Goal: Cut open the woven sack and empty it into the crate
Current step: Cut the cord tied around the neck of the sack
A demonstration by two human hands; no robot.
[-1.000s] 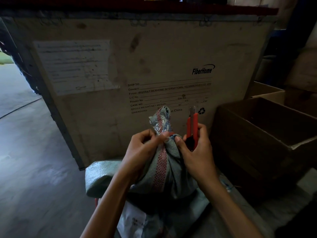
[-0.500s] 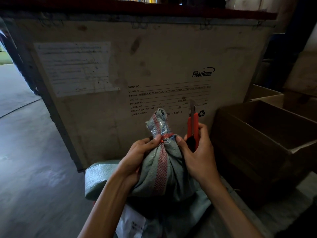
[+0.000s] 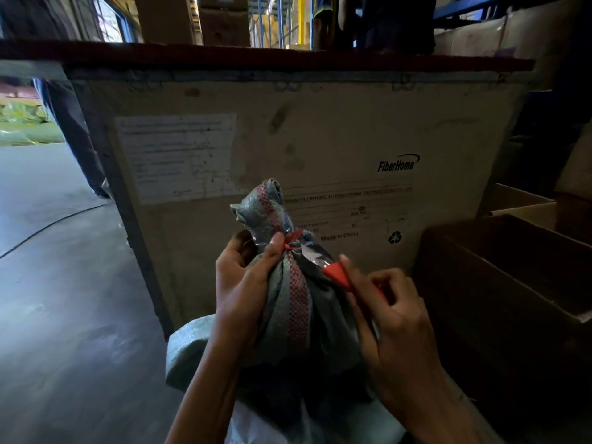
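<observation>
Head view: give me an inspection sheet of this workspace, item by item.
Surface: grey concrete floor, bare where it shows.
Job's things: woven sack upright, neck tied with a red tie; red knife with blade out, pointing at the tie; open brown crate on the right, inside too dark to tell.
Clutter: second sack lying under the first; white paper below.
Grippers: left hand grips the sack's neck; right hand holds the knife.
Cables: one dark cable across the floor.
Surroundings: large FiberHome case behind; person's legs at left.
</observation>
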